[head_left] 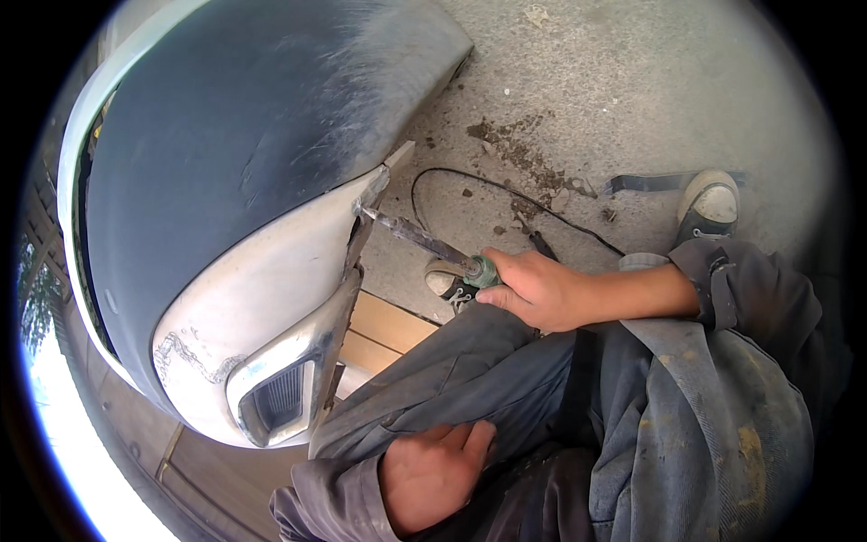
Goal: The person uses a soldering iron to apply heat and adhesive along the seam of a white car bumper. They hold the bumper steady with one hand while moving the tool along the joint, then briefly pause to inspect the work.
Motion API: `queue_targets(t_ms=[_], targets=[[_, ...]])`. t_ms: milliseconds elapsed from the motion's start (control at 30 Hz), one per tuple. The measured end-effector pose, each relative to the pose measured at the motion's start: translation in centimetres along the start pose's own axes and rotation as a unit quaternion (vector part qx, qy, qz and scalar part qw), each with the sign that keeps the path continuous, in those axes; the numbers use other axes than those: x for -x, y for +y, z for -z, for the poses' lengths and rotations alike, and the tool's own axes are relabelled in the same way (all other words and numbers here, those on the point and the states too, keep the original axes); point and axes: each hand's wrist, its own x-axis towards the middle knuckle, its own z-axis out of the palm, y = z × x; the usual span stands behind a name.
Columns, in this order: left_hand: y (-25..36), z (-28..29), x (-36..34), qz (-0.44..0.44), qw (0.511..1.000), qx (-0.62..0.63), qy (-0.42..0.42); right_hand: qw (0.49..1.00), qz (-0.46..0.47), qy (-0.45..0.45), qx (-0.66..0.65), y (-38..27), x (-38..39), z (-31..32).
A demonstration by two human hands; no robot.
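Observation:
My right hand point(537, 289) is wrapped round the green handle of a soldering iron point(424, 238). Its narrow tip meets the broken edge of a car bumper point(262, 262) on the left. That bumper has a dark grey, scuffed upper area and a white lower band with cracked, roughened patches. A chrome-framed lamp opening point(278, 395) sits in its near end. Low in the picture, my left hand point(435, 474) rests against my lap with its fingers curled in. Nothing shows in it, though its palm is hidden.
A black cord point(506, 187) loops over the concrete beyond my right hand, beside a dark handle-like piece point(542, 245). Crumbled dirt point(524, 154) lies scattered farther off. A flat black strip point(646, 182) lies by my right shoe point(707, 203). My other shoe point(445, 282) is under the iron.

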Motion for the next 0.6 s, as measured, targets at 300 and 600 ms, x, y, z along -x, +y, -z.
queue_targets(t_ms=[300, 600], targets=[[0.12, 0.15, -0.01, 0.009, 1.000, -0.002, -0.006, 1.000, 0.003, -0.001, 0.007, 0.18, -0.02, -0.09], [-0.08, 0.11, 0.02, -0.002, 1.000, 0.005, 0.007, 1.000, 0.004, -0.008, -0.003, 0.06, 0.25, 0.36]])
